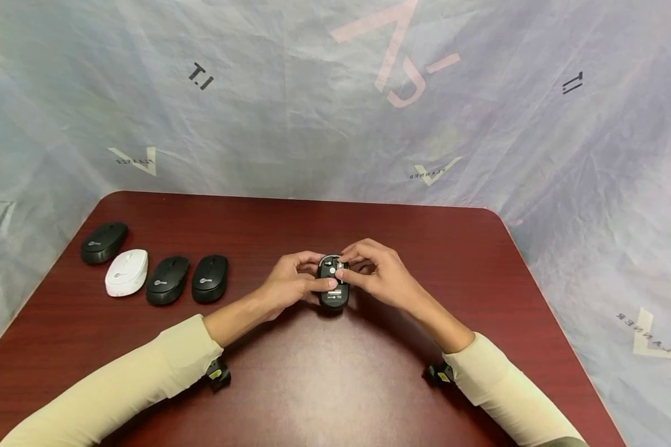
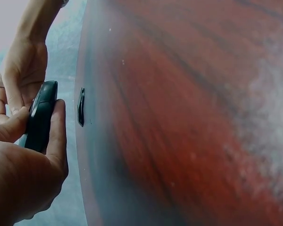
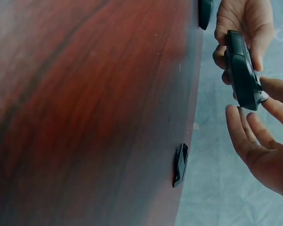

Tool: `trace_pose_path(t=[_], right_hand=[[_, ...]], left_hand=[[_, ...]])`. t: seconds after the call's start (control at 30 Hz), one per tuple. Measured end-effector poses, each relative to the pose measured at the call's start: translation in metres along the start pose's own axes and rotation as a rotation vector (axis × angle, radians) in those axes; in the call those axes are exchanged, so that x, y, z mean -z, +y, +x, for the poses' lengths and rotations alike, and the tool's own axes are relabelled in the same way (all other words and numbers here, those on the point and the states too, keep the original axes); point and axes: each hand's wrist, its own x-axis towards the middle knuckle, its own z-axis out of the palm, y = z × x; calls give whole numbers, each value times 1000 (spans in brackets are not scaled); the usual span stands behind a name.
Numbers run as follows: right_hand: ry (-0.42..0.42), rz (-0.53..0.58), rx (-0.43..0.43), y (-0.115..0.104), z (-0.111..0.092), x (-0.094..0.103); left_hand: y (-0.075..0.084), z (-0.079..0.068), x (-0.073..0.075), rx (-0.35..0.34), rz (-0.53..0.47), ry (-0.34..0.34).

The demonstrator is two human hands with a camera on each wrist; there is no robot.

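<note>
A black computer mouse (image 1: 333, 299) is held up with its underside toward the head camera and its battery bay uncovered. My left hand (image 1: 289, 282) grips it from the left, thumb on the underside and fingers behind. At the bay, the thumb and a finger of my right hand (image 1: 381, 273) pinch a small pale battery (image 1: 340, 266), mostly covered by the fingers. The right wrist view shows a silvery bit of this battery (image 3: 264, 96) between fingertips at the mouse's edge. A thin black piece (image 3: 180, 165), like a battery cover, lies on the table; in the left wrist view this black piece (image 2: 81, 107) stands beyond the mouse.
On the left of the dark red table (image 1: 335, 385) lie a black mouse (image 1: 104, 243), a white mouse (image 1: 127, 272) and two more black mice, one in the middle (image 1: 168, 280) and one nearer (image 1: 209, 279). A grey printed sheet (image 1: 291, 112) hangs behind the table.
</note>
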Motion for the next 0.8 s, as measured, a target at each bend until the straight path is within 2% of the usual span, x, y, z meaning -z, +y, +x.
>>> trace_pose_path(t=[0.23,0.4,0.57,0.67,0.8], right_hand=[[-13,-57,70,0,-2,-3],[-26,-200,179,-1,-2,-2],[-33,-438,381,-7,0,0],[-47,-644,477,-12,0,1],[-100,-940,531,-20,-4,4]], left_hand=[[-3,3,-4,-4,-34,25],[-7,7,-4,-6,-59,40],[-5,10,-4,0,-73,56],[-2,11,-4,6,-74,63],[1,11,-4,18,-93,57]])
